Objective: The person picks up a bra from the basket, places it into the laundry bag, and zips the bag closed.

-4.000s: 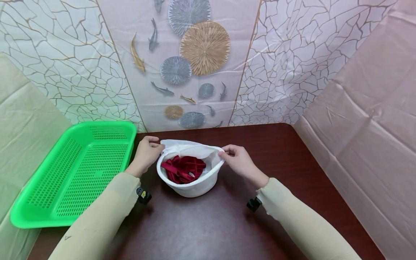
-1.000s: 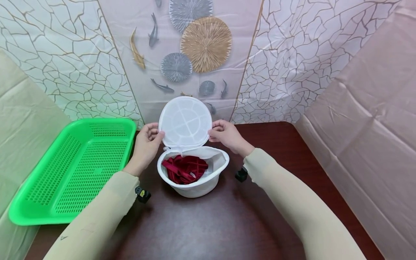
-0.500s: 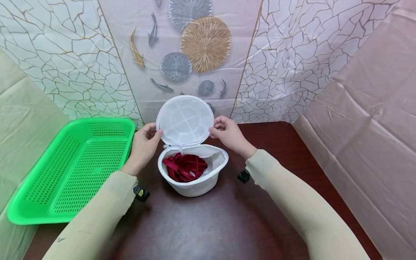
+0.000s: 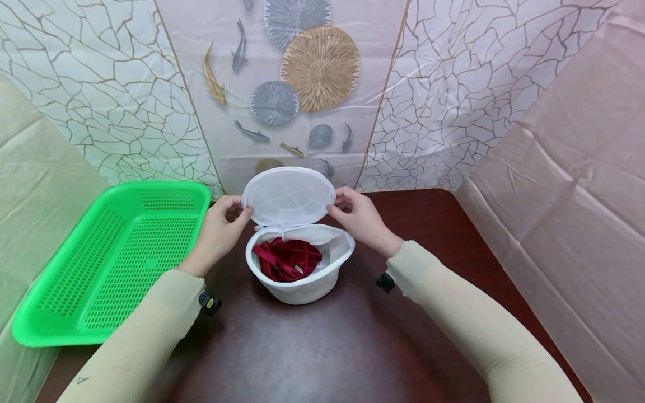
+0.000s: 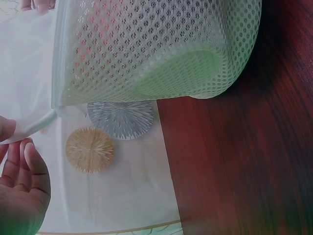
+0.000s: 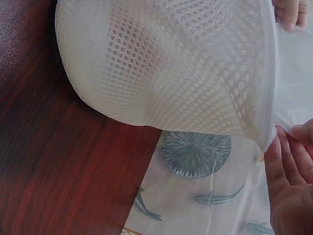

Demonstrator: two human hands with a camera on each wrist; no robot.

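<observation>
A white mesh laundry bag (image 4: 297,292) stands on the table, its round lid (image 4: 289,196) raised at the back and tilted. Inside it lies a crumpled dark red velvety cloth item (image 4: 287,260) with a strap. My left hand (image 4: 221,224) pinches the lid's left edge between thumb and fingers. On the opposite side my right hand (image 4: 360,218) pinches the right edge. The bag's mesh wall (image 5: 146,54) fills the upper part of the left wrist view, and red shows faintly through it. In the right wrist view the mesh side (image 6: 142,63) bulges near my fingers.
A large green plastic basket (image 4: 151,263) stands at the left, close to my left forearm. The dark brown table (image 4: 302,358) ends at a patterned cloth backdrop (image 4: 322,73) behind the bag. Plain cloth walls (image 4: 549,162) flank both sides.
Four seconds ago the lid lay folded low at the bag's back; both hands then held it up nearly upright. In the last half second its top has tipped forward and down towards the bag.
</observation>
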